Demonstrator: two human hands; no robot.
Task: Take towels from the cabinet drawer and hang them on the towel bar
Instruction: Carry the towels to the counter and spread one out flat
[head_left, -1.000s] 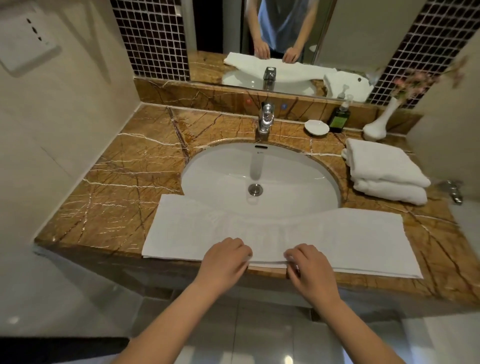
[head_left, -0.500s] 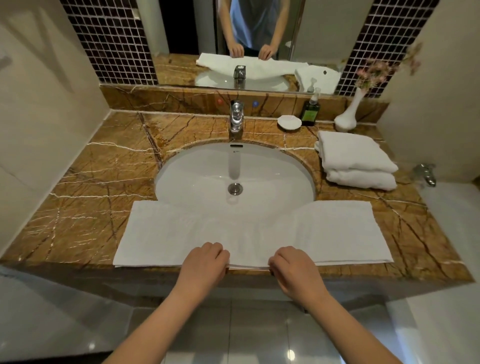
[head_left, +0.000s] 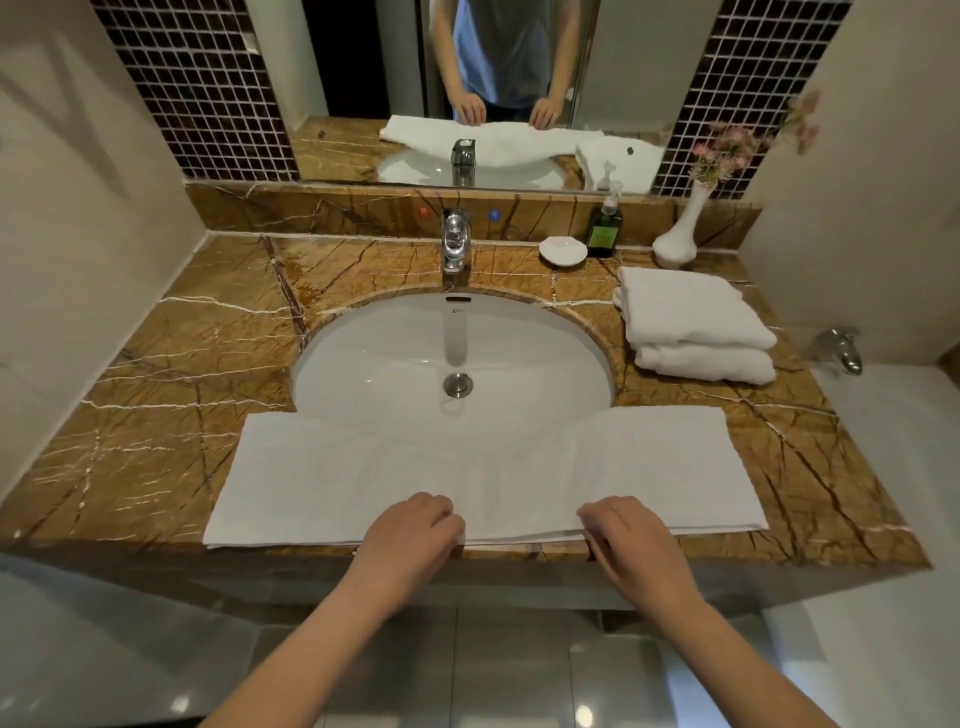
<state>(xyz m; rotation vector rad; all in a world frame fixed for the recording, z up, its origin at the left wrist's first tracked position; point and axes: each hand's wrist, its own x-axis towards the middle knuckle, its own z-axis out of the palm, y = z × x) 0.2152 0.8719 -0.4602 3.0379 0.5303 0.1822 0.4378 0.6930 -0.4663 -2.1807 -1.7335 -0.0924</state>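
A long white towel (head_left: 322, 483) lies folded lengthwise along the front of the brown marble counter (head_left: 171, 395), sagging over the near rim of the sink. My left hand (head_left: 415, 530) grips its near edge left of the middle. My right hand (head_left: 631, 540) grips the same edge a little to the right. Both hands have curled fingers pinching the cloth at the counter's front edge. Two more folded white towels (head_left: 691, 322) are stacked at the right of the counter. No towel bar or drawer is in view.
The white oval sink (head_left: 452, 358) with a chrome tap (head_left: 456, 241) fills the middle. Behind it stand a small white dish (head_left: 562, 250), a green soap bottle (head_left: 605, 228) and a white vase with pink flowers (head_left: 678, 236). A mirror is above; a chrome fitting (head_left: 844, 351) sits at right.
My hands have slid apart along the towel's near edge. The view has shifted so the counter sits more centred; the towel itself stays flat in place.
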